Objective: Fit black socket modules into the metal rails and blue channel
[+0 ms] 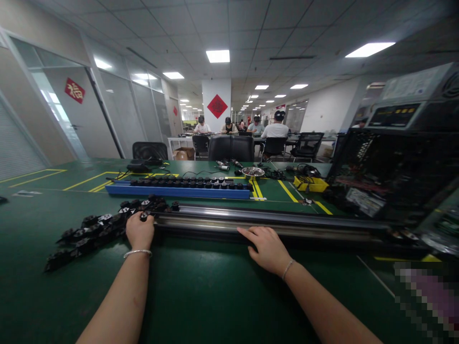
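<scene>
My left hand (139, 230) is closed around a small black part (144, 216) with a pale spot on top, beside the left end of a long metal channel (215, 223). Most of that part is hidden by my fingers. My right hand (267, 248) lies with fingers stretched along the channel's near edge, touching it near its middle. The channel is dark-sided with a shiny inner face, and it runs left to right across the table. Left of it, rows of similar black parts (84, 242) spread toward the table's left side.
Behind the channel, a blue tray (179, 191) bears a row of black parts. Farther back are a metal bowl (253, 172), cables and a yellow bin (310, 184). An opened computer case (387, 167) stands at the right. Several people sit at tables beyond.
</scene>
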Demonstrator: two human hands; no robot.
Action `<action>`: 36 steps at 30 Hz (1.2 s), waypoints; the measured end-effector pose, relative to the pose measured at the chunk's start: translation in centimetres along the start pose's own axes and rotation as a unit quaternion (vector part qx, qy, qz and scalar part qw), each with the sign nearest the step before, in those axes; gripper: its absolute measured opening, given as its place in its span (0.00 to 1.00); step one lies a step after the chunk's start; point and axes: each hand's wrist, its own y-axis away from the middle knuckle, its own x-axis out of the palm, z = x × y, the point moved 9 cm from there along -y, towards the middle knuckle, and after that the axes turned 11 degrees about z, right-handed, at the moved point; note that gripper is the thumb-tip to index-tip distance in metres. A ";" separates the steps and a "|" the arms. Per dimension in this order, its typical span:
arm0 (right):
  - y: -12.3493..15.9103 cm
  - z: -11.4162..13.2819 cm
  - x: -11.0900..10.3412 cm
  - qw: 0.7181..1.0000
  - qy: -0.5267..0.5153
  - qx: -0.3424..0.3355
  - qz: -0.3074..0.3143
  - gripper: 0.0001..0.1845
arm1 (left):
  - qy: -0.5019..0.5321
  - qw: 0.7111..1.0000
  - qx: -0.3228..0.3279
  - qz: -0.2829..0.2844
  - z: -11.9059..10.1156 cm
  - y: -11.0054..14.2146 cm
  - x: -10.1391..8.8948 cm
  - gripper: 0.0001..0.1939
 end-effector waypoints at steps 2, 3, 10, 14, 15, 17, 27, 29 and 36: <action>0.0 0.0 0.1 1.000 0.003 0.000 0.001 0.32 | -0.002 1.000 -0.003 0.000 0.2 -0.2 0.0 0.17; 0.0 -0.1 0.1 1.000 0.003 0.000 0.001 0.32 | -0.002 1.000 -0.004 0.000 0.3 -0.3 -0.1 0.18; 0.1 -0.3 0.0 1.000 -0.006 -0.001 0.001 0.32 | 0.003 0.999 -0.032 0.009 0.9 -0.4 -0.2 0.19; 0.1 -0.3 -0.1 1.000 -0.008 0.000 0.002 0.31 | 0.009 0.999 -0.049 0.010 1.1 -0.5 -0.6 0.19; 0.1 -0.3 -0.1 1.000 -0.008 0.001 -0.001 0.31 | 0.011 0.998 -0.058 0.007 1.3 -0.5 -0.7 0.19; 0.1 -0.3 -0.1 1.000 -0.008 0.002 -0.002 0.31 | 0.012 0.997 -0.076 -0.004 1.7 -0.6 -1.2 0.20; 0.1 -0.4 0.0 1.000 0.000 0.007 0.007 0.32 | 0.003 0.982 -0.189 -0.020 3.4 0.8 -3.5 0.24; 0.1 -0.3 0.0 1.000 0.001 0.006 0.009 0.32 | 0.004 0.980 -0.197 -0.002 3.3 1.1 -3.4 0.24; 0.1 -0.2 -0.1 1.000 0.003 0.010 0.017 0.32 | 0.044 0.982 -0.144 -0.113 1.1 2.7 -4.4 0.26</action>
